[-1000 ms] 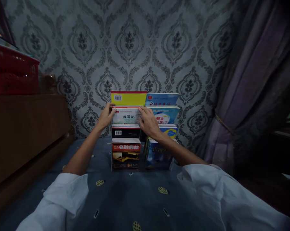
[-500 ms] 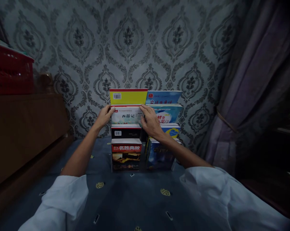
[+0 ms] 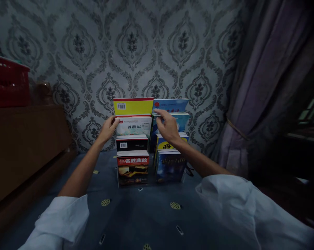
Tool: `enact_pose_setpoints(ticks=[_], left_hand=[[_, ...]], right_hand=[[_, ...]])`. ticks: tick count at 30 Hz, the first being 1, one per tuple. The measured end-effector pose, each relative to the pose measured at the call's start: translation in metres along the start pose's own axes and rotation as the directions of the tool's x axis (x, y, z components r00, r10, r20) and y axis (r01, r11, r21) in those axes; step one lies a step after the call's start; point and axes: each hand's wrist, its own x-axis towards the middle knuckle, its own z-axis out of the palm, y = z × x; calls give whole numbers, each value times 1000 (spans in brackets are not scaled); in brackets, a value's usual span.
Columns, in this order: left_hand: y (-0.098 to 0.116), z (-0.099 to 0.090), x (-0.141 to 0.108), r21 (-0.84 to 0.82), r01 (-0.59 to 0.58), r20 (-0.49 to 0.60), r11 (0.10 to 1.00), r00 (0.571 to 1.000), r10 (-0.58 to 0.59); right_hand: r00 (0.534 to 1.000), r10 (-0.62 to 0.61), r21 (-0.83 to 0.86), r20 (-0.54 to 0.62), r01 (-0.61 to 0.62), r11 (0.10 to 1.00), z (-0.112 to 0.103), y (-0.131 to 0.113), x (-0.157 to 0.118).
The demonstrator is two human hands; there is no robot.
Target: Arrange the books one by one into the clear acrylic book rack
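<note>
Two columns of upright books stand in tiers. My left hand (image 3: 109, 129) grips the left edge of a white book (image 3: 134, 127) with its thumb in front and fingers behind. Behind that book rises a yellow book (image 3: 136, 106) with a red top edge and a barcode. My right hand (image 3: 169, 127) is off the white book, index finger stretched out and thumb apart, holding nothing. It is in front of the blue books (image 3: 182, 119) of the right column and hides part of them. Lower down are black books (image 3: 136, 144), a red-titled landscape book (image 3: 133, 170) and a dark blue book (image 3: 171, 168).
A dark blue patterned cloth (image 3: 136, 215) lies under the books. At left, a red basket (image 3: 8, 83) sits on a brown wooden headboard (image 3: 29, 139). Patterned wallpaper (image 3: 94, 52) is behind, and a tied purple curtain (image 3: 253, 97) hangs at right.
My right hand has let go of the white book's right edge and moved slightly right, its index finger now extended. My left hand still grips the left edge. The view has shifted a little.
</note>
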Motion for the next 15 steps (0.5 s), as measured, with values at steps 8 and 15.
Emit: enact_pose_setpoints(ticks=[8,15], left_hand=[[5,-3,-4,-177,114,52,978,993,-106],[10,2,-3,-297,238,49,925,971,-234]], right_hand=[[998,54,-110,39,-49,993,-11,19,20],[974,10,-260,226,50,964,-6,27,13]])
